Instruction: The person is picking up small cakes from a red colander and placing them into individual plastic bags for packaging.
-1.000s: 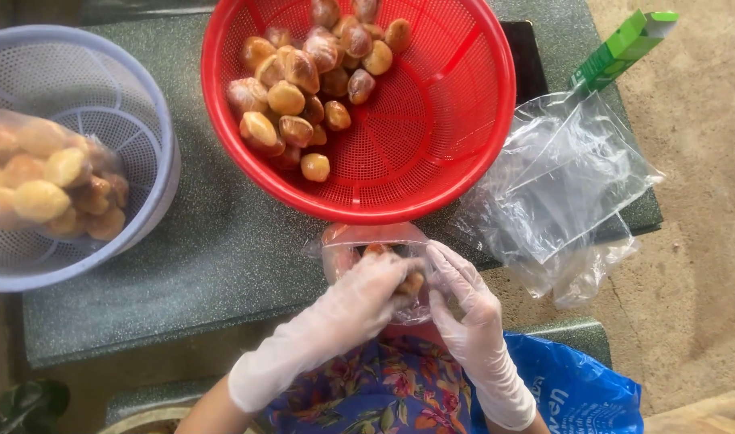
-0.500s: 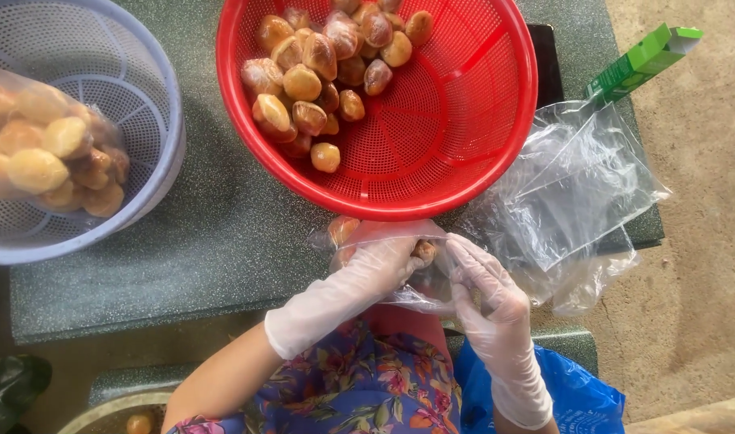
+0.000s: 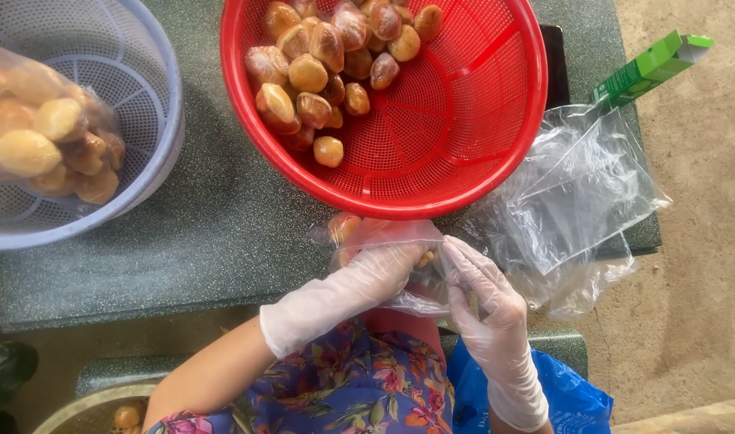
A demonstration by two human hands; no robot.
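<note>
gloved left hand and right hand both grasp a small bag at the desk edge; few buns inside, many left in the red basket.

Bright, even daylight; colours saturated, the red basket vivid; soft shadow lies on the table beside the blue basket; mild glare on the clear bags; focus sharp at centre; slight softness and wide-angle stretch toward the edges.
</note>
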